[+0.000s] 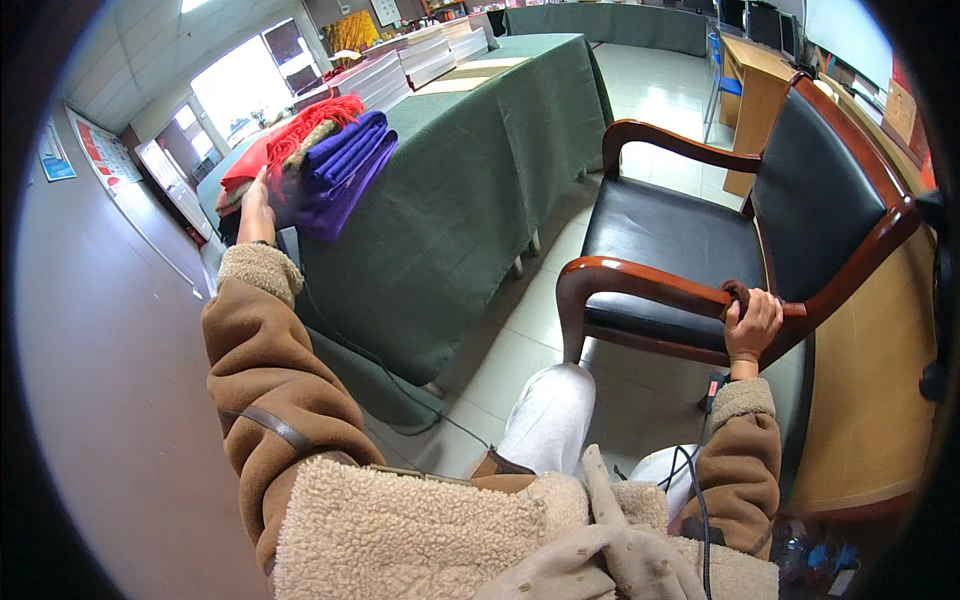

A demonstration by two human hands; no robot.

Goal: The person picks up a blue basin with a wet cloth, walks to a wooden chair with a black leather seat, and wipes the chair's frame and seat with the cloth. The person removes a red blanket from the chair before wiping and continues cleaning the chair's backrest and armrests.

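My left hand (pixel 257 204) reaches to the near corner of a cloth-covered table and touches a stack of folded textiles; its fingers are partly hidden by them. A red fringed scarf (pixel 296 139) lies on top, with folded purple cloth (pixel 345 176) beside it hanging over the table's edge. At the right, my right hand (pixel 752 324) is closed around the wooden armrest (pixel 660 285) of a chair with a black padded seat (pixel 675 232). A dark brown fuzzy band (pixel 735 296) sits at my fingers there.
The long table bears a dark green cloth (pixel 480 187) and stacks of paper or books (pixel 427 60). A wooden desk (pixel 862 420) curves behind the chair. Black cables (pixel 701 487) hang near my right sleeve. A grey wall (pixel 97 337) stands at the left; floor tiles (pixel 487 367) show between table and chair.
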